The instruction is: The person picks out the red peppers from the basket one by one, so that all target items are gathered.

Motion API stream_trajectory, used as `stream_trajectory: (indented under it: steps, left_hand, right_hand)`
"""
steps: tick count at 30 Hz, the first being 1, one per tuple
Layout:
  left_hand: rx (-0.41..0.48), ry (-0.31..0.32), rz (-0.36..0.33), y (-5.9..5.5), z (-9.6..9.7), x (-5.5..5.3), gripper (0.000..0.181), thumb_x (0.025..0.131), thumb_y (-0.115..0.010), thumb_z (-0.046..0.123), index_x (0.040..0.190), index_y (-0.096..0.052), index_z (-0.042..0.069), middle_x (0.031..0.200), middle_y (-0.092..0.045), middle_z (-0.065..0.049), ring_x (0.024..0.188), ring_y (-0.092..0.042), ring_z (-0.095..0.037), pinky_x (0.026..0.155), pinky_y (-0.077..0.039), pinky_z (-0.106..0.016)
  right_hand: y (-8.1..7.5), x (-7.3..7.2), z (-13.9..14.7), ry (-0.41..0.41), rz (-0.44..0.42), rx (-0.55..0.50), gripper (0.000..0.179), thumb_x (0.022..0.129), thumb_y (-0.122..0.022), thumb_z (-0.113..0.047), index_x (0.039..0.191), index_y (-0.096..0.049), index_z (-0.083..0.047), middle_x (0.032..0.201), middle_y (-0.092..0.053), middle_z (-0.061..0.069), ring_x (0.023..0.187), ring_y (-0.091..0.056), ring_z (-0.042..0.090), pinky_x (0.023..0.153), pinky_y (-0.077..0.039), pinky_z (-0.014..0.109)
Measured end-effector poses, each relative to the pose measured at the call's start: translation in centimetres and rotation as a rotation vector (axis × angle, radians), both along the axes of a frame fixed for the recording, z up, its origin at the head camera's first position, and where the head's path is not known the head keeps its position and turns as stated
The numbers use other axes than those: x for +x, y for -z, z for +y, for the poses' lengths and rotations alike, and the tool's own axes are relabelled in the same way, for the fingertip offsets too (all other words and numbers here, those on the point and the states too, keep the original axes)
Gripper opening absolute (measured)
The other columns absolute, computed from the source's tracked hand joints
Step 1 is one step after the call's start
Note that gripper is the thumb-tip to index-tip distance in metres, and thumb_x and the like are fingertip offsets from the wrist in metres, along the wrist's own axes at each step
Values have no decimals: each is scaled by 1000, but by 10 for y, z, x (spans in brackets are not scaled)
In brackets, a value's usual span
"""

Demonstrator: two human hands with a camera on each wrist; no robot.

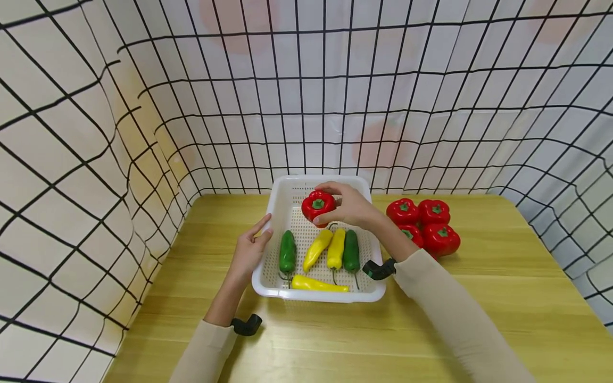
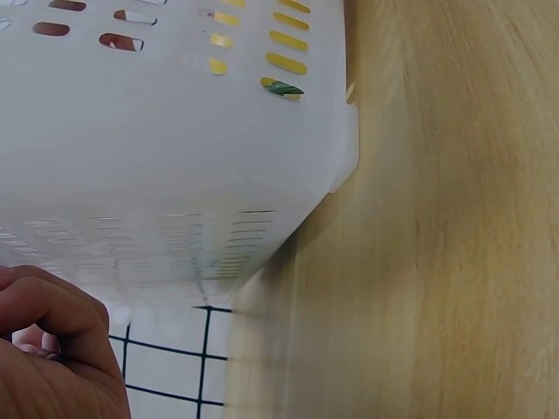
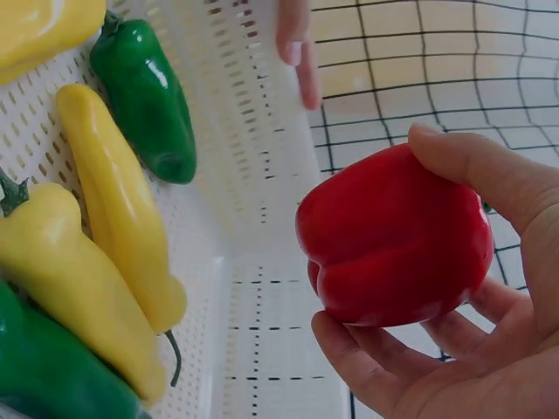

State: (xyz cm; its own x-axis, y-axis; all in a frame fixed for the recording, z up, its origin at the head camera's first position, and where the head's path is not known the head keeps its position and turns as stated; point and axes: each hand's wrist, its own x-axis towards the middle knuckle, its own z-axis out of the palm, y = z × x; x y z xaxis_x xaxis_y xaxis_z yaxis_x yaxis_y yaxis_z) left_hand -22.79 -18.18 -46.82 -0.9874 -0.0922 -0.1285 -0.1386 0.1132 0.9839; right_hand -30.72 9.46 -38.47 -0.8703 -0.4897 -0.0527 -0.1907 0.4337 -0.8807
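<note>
My right hand (image 1: 351, 206) holds a red bell pepper (image 1: 313, 206) by its sides, over the far part of a white plastic basket (image 1: 318, 296). In the right wrist view the thumb lies on one side of the bell pepper (image 3: 397, 240), with fingers curled under the other. My left hand (image 1: 248, 251) grips the basket's left rim, thumb and fingers at the edge. Inside lie two green peppers (image 1: 287, 252) and three long yellow peppers (image 1: 317, 250); one yellow pepper (image 1: 320, 284) lies crosswise along the near wall.
Several more red bell peppers (image 1: 439, 239) stand grouped on the wooden table (image 1: 503, 298), right of the basket; my right forearm partly covers one. A black wire grid (image 1: 325, 114) rises behind the table and along both sides.
</note>
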Motion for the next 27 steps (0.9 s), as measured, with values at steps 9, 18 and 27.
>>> stream_trajectory:
  steps: [9,18,27]
  left_hand:
    - [3,17,-9,0,-2,-1,44,105,-60,35,148,-53,44,147,-59,-15,115,-70,-36,87,-64,-46]
    - [6,23,-19,-1,0,1,44,105,-59,35,146,-52,48,147,-59,-12,117,-70,-34,85,-65,-46]
    - [6,16,-9,-2,-1,1,44,105,-60,35,147,-53,47,145,-61,-14,115,-71,-34,85,-65,-45]
  right_hand:
    - [-13,16,29,27,-29,-147,78,82,-88,-22,149,-50,-20,146,-55,7,131,-56,38,94,-62,48]
    - [-20,38,79,110,-1,-127,84,82,-89,-28,153,-45,-21,150,-52,8,137,-51,39,97,-61,48]
    - [-16,64,121,178,36,-37,86,82,-89,-31,154,-43,-24,150,-52,10,135,-53,38,96,-62,47]
